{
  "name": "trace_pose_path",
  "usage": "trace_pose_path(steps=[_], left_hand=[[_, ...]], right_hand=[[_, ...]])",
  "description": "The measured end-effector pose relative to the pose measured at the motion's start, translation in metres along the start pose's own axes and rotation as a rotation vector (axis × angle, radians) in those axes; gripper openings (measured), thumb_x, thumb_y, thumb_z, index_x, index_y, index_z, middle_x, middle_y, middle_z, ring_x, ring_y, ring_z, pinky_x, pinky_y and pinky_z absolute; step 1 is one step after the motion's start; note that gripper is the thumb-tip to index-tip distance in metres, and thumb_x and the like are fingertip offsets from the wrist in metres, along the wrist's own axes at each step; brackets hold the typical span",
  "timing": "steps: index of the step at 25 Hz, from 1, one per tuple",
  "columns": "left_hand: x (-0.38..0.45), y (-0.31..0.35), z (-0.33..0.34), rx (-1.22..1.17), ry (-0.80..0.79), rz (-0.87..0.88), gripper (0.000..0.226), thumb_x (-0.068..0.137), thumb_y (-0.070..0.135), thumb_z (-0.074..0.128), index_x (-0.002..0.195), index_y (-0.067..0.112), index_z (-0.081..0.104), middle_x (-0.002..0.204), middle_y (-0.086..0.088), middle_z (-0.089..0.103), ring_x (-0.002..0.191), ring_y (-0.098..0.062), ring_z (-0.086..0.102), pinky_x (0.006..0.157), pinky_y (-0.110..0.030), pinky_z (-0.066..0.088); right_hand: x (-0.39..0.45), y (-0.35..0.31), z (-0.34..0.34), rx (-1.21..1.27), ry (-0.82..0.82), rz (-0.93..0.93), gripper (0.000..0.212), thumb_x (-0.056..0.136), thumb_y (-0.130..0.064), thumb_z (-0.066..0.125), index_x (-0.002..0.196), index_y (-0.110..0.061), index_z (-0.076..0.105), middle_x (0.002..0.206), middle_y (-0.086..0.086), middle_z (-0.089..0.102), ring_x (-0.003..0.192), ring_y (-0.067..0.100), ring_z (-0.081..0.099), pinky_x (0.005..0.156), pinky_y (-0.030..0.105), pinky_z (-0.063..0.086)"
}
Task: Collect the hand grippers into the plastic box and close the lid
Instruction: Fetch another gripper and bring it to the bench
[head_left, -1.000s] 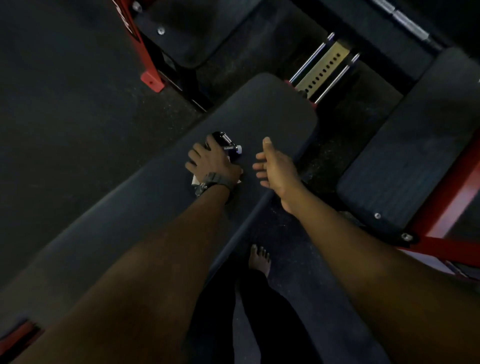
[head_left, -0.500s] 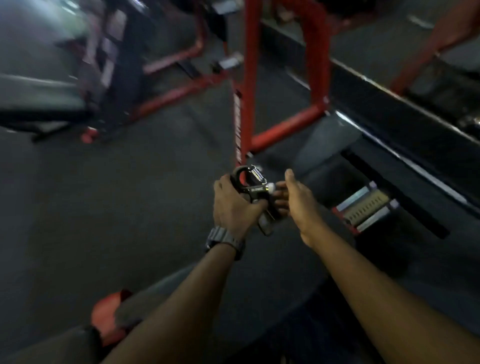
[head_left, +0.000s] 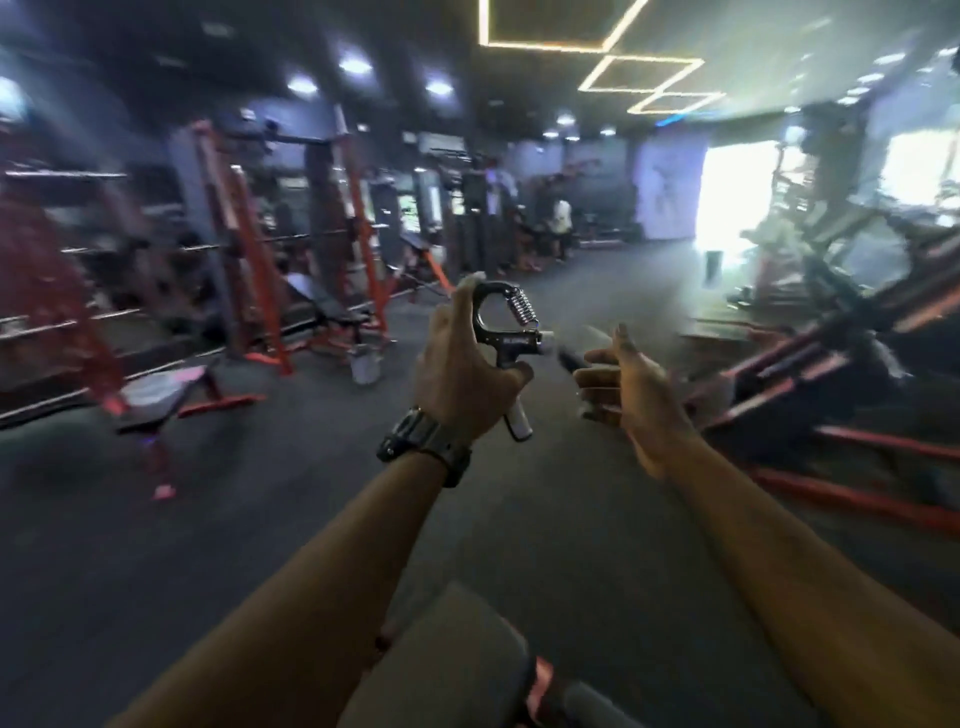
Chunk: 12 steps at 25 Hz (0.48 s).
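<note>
A black hand gripper (head_left: 506, 332) with a steel coil spring at its top is held up at chest height in my left hand (head_left: 462, 371), which wears a dark wristwatch. One grey-tipped handle sticks out below the fist. My right hand (head_left: 628, 392) is beside it, a little to the right, fingers apart; a dark blurred object near its fingertips may be the gripper's other handle, and I cannot tell if the fingers touch it. The plastic box is not in view.
A padded bench (head_left: 447, 660) lies below my arms at the bottom centre. Red and black racks (head_left: 249, 249) and benches line the left. Slanted red machine frames (head_left: 831, 364) stand at the right. Dark gym floor stretches ahead, with people far off.
My left hand lifted the hand gripper off the bench and raised it. My head swung up from the bench to the gym hall. My right hand stayed close beside the gripper.
</note>
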<state>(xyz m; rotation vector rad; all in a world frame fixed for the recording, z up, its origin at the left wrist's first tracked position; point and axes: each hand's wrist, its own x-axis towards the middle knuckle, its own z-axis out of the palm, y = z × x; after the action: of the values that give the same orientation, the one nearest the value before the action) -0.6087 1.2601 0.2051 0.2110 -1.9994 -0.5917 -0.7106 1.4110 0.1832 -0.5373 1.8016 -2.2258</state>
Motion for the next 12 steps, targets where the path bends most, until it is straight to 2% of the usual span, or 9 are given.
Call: trace_pose_path(steps=[4,9,12], left_hand=[[-0.014,-0.063,-0.138,0.147,0.185,-0.080,0.085,0.060,0.027,0.077,0.137,0.030,0.042,0.126,0.002,0.059,0.101,-0.020,0.061,0.080,-0.041,0.056],[-0.051,-0.143,-0.306,0.382,0.295,-0.125,0.091,0.062,0.032,0.079,0.142,0.030,0.036,0.128,0.000,0.059,0.098,-0.019,0.060,0.071,-0.036,0.056],[-0.076,-0.194,-0.407,0.491,0.325,-0.186,0.087,0.064,0.053,0.068,0.142,0.033,0.036,0.125,-0.001,0.059,0.094,-0.022,0.060,0.072,-0.041,0.057]], right_hand=[[-0.030,-0.007,0.143,-0.021,-0.267,-0.015,0.057,0.100,-0.058,0.034,0.107,-0.010,0.065,0.097,0.009,0.069,0.078,0.019,0.062,0.069,0.031,0.048],[-0.075,0.011,0.311,0.019,-0.474,-0.012,0.060,0.099,-0.059,0.036,0.111,-0.007,0.064,0.093,0.010,0.067,0.072,0.016,0.059,0.064,0.028,0.046],[-0.106,0.029,0.413,0.055,-0.544,0.010,0.055,0.100,-0.057,0.037,0.103,-0.008,0.062,0.085,0.009,0.063,0.066,0.014,0.054,0.060,0.026,0.043]])
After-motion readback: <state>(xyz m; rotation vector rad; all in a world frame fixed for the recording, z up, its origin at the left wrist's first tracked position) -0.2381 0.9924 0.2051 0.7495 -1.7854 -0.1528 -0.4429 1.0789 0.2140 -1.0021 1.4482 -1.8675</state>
